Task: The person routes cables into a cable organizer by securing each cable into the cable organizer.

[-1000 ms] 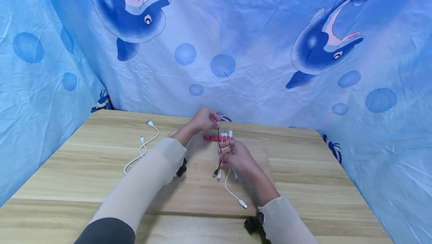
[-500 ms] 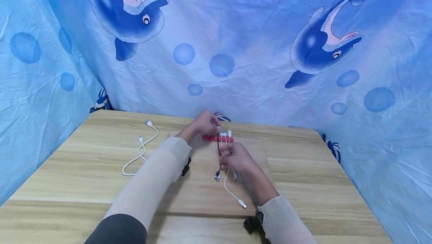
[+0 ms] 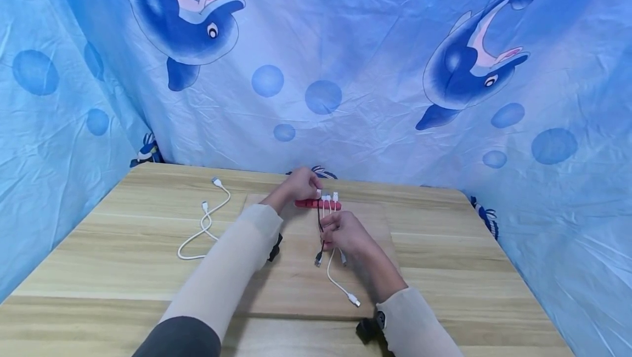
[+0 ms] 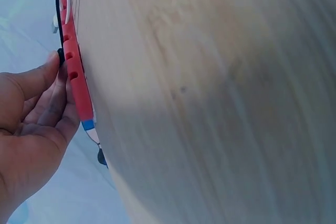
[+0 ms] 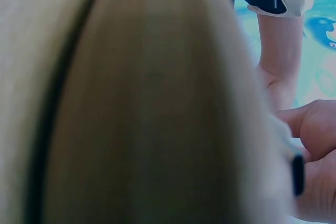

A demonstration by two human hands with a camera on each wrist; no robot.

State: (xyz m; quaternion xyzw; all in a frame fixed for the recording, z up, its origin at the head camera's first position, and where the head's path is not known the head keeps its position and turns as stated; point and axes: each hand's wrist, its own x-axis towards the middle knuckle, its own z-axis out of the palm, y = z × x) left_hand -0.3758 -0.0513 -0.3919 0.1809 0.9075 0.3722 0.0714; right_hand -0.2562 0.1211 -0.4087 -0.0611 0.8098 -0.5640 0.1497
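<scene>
My left hand [image 3: 302, 182] pinches the upper plug of a black USB cable [image 3: 319, 217] at the red cable holder [image 3: 307, 204]. In the left wrist view, thumb and fingers grip the black plug [image 4: 61, 56] right beside the notched red strip, whose nearer notches show no cable. Lower down, my right hand [image 3: 348, 231] pinches the black cable between thumb and fingers, and its other plug [image 3: 318, 259] hangs below. White cables with plugs [image 3: 336, 197] sit in the holder to the right of the black one. Part of a second red piece [image 3: 327, 245] shows under the right hand.
The holder lies on a thin wooden board [image 3: 296, 296] on the table. One white cable end [image 3: 353, 299] trails toward the board's front edge. A loose white cable [image 3: 199, 232] lies looped at the left. A blue dolphin-print curtain [image 3: 321, 143] stands behind the table.
My left hand has come down with the black cable's upper plug from above the holder to the red strip. The right hand stays nearly in place, and the lower plug shifted slightly.
</scene>
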